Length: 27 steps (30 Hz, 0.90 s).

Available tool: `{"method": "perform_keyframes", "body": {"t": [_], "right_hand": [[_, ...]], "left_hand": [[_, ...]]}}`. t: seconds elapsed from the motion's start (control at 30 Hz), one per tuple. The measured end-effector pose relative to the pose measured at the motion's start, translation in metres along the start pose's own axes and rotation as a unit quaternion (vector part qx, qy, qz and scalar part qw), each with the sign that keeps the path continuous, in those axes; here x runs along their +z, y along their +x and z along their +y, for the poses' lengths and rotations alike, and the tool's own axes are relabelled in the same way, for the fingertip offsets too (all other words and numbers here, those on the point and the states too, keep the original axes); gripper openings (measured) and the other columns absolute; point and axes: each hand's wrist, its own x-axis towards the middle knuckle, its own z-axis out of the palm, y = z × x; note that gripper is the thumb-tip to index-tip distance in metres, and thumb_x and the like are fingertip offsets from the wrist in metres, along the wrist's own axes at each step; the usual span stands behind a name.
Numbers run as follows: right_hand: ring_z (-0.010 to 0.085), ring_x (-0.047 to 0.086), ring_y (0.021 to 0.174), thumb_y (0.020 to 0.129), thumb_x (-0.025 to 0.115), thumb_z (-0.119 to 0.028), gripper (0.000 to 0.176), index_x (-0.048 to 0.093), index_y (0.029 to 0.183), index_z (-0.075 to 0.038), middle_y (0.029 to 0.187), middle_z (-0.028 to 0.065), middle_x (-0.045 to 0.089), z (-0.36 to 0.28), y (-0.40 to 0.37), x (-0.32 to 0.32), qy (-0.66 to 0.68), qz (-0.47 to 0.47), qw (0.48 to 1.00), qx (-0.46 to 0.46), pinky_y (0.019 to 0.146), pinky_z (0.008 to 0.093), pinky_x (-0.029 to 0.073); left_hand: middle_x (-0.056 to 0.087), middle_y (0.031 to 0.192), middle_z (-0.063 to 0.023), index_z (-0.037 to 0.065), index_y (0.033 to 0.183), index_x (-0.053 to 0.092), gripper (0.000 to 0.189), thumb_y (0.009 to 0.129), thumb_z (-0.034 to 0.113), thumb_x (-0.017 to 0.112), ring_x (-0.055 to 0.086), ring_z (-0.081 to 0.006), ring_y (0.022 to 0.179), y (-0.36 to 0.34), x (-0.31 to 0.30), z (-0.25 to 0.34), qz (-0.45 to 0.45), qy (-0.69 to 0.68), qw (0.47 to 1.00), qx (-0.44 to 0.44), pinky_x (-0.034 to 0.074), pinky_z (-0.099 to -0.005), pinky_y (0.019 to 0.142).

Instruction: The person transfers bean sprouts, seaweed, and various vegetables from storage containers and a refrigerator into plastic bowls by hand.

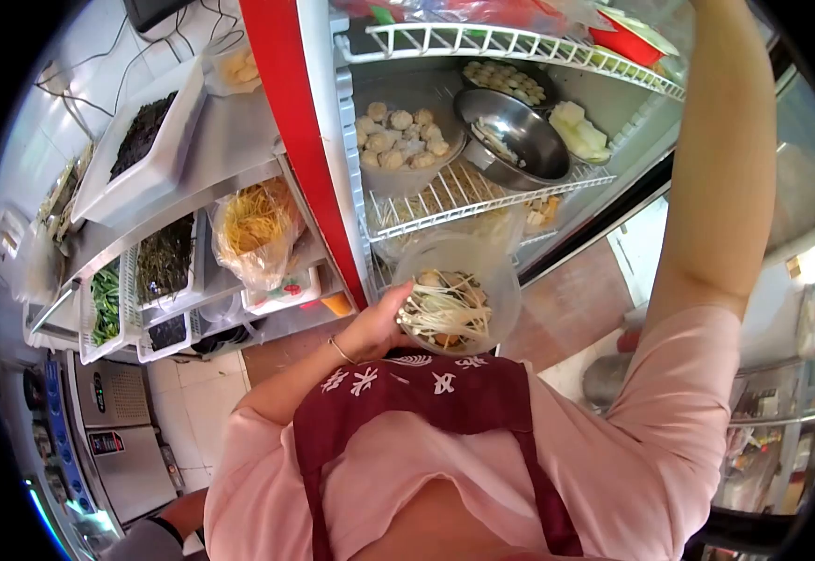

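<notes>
My left hand (384, 323) grips the side of a clear plastic tub (503, 276) in front of my apron. Inside the tub lie enoki mushrooms (450, 311) with darker pieces that I cannot make out underneath. My right arm stretches up past the fridge's right side, and its hand is beyond the top edge of the view. Before me the open fridge has a wire shelf (492, 203) bearing a tub of pale round balls (398, 140), a steel bowl (538, 140) with some white strips, and pale green vegetable pieces (579, 131).
An upper wire shelf (520, 39) carries plastic bags and a red bowl (627, 42). To the left, a steel counter (225, 131) has a white tray (169, 150) of dark food, with baskets and bagged yellow strips (256, 224) beneath. Part of another person (160, 533) shows at lower left.
</notes>
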Motion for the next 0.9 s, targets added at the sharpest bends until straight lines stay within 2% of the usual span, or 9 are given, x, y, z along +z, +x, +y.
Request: {"method": "perform_keyframes", "body": {"t": [0.07,0.13,0.2,0.27,0.37,0.5,0.63,0.83,0.9], "right_hand": [[0.0106,0.059,0.077,0.085,0.060,-0.013,0.019,0.063,0.097,0.002,0.083,0.0064,0.064,-0.024,-0.039,0.000,-0.006,0.136,0.987,-0.083,0.069,0.0243,0.048],[0.0147,0.061,0.084,0.082,0.062,-0.013,0.022,0.062,0.101,-0.003,0.088,0.0091,0.065,-0.010,-0.084,-0.012,0.110,0.051,0.986,-0.116,0.072,0.0264,0.048],[0.0140,0.056,0.065,0.083,0.062,-0.021,0.027,0.063,0.089,0.006,0.081,0.0125,0.063,-0.017,-0.154,0.001,0.386,-0.101,0.917,0.028,0.055,0.0248,0.042],[0.0250,0.062,0.077,0.087,0.057,-0.019,0.025,0.062,0.099,0.003,0.089,0.0155,0.065,-0.021,-0.194,0.040,0.437,-0.322,0.836,-0.087,0.067,0.0323,0.049],[0.0275,0.064,0.083,0.090,0.053,-0.019,0.023,0.062,0.104,-0.003,0.094,0.0133,0.066,-0.007,-0.271,0.107,0.358,-0.471,0.800,0.098,0.072,0.0351,0.050],[0.0331,0.062,0.084,0.087,0.051,-0.017,0.022,0.063,0.103,-0.006,0.091,0.0155,0.066,0.021,-0.335,0.196,0.172,-0.424,0.860,0.224,0.073,0.0425,0.049],[0.0338,0.062,0.084,0.083,0.051,-0.013,0.022,0.065,0.099,-0.007,0.090,0.0164,0.066,0.037,-0.380,0.251,0.046,-0.438,0.878,0.188,0.074,0.0437,0.048],[0.0349,0.062,0.085,0.073,0.055,-0.010,0.023,0.068,0.093,-0.008,0.092,0.0167,0.066,0.021,-0.401,0.236,0.135,-0.648,0.744,0.087,0.075,0.0428,0.048],[0.0348,0.061,0.088,0.075,0.056,-0.012,0.021,0.068,0.092,-0.008,0.095,0.0163,0.065,0.022,-0.404,0.237,0.138,-0.635,0.754,0.101,0.077,0.0428,0.048]], "left_hand": [[0.053,0.127,-0.0100,0.006,0.133,0.040,0.054,0.097,0.046,0.028,0.051,-0.0252,0.117,0.006,-0.013,-0.010,0.005,0.020,1.000,0.000,0.043,-0.0462,0.096],[0.053,0.126,-0.0111,0.006,0.133,0.040,0.053,0.097,0.044,0.029,0.052,-0.0250,0.116,0.002,-0.010,-0.011,0.020,-0.003,1.000,-0.015,0.045,-0.0455,0.094],[0.053,0.125,-0.0125,0.005,0.131,0.040,0.052,0.097,0.043,0.030,0.054,-0.0248,0.114,0.003,-0.011,-0.012,0.023,-0.023,0.999,-0.023,0.047,-0.0447,0.091],[0.052,0.127,-0.0137,0.004,0.132,0.040,0.052,0.097,0.042,0.032,0.052,-0.0260,0.115,0.010,-0.024,-0.022,0.026,-0.036,0.998,-0.037,0.046,-0.0453,0.094],[0.051,0.128,-0.0147,0.003,0.132,0.039,0.051,0.097,0.040,0.035,0.051,-0.0272,0.117,0.009,-0.027,-0.024,0.038,-0.039,0.998,-0.040,0.043,-0.0446,0.096],[0.050,0.128,-0.0138,0.003,0.132,0.039,0.053,0.096,0.042,0.038,0.052,-0.0270,0.115,-0.002,-0.028,-0.021,0.100,-0.035,0.994,-0.032,0.044,-0.0432,0.096],[0.048,0.131,-0.0128,0.006,0.134,0.036,0.051,0.096,0.040,0.038,0.051,-0.0275,0.117,-0.013,-0.023,-0.017,0.099,-0.077,0.992,-0.022,0.046,-0.0435,0.093],[0.052,0.125,-0.0124,0.004,0.132,0.040,0.055,0.093,0.044,0.044,0.055,-0.0235,0.110,-0.019,-0.021,-0.014,0.160,-0.051,0.985,0.036,0.047,-0.0399,0.091],[0.053,0.124,-0.0122,0.005,0.132,0.039,0.056,0.093,0.044,0.045,0.055,-0.0234,0.110,-0.018,-0.020,-0.018,0.169,-0.050,0.983,0.049,0.047,-0.0398,0.091]]}}
